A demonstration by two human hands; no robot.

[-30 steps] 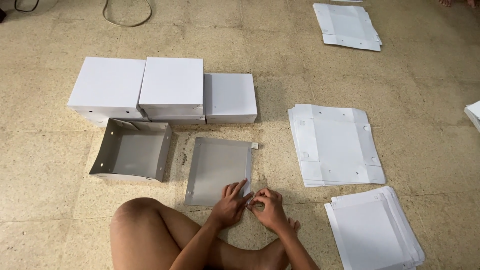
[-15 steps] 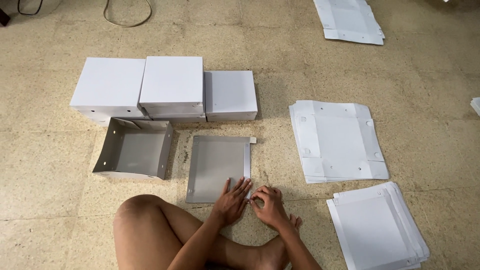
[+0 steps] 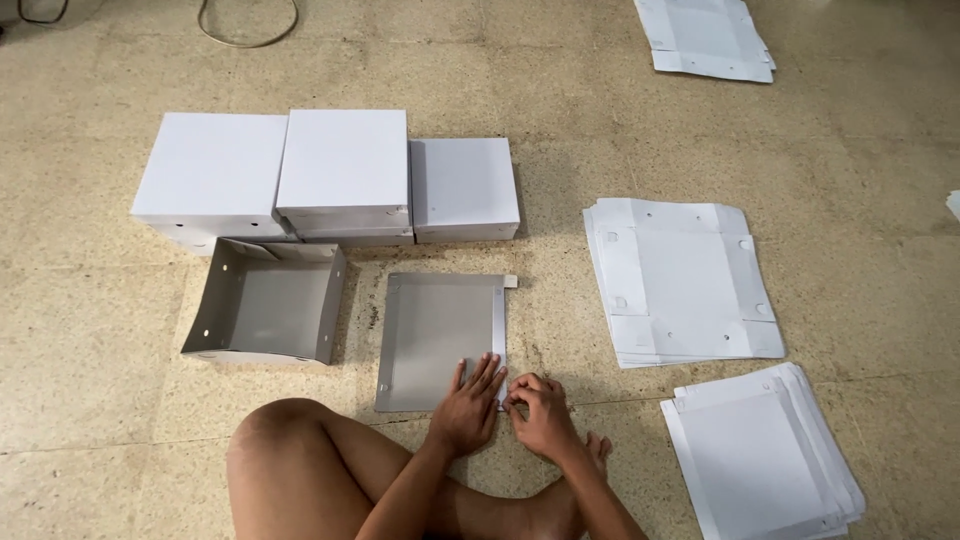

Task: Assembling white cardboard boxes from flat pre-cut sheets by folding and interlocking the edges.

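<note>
My left hand (image 3: 468, 405) lies flat, fingers spread, on the grey flat cardboard sheet (image 3: 435, 335) on the floor (image 3: 100, 400); my right hand (image 3: 538, 412) pinches its near-right corner. An open grey box (image 3: 265, 308) sits just left.

The left hand (image 3: 468, 405) is covering the near right part of the flat grey cardboard sheet (image 3: 435, 335), and the right hand (image 3: 540, 418) is hiding its near right corner, so the grip there cannot be made out. The bent bare knee (image 3: 300, 460) is being cut off by the near edge, as is the stack of white flat sheets (image 3: 765, 460) near right. The far right pile of white die-cut sheets (image 3: 705, 40) is running past the far edge. A dark looped cable (image 3: 245, 25) is leaving the frame at far left. A white scrap (image 3: 953, 205) is barely showing at the right edge.
</note>
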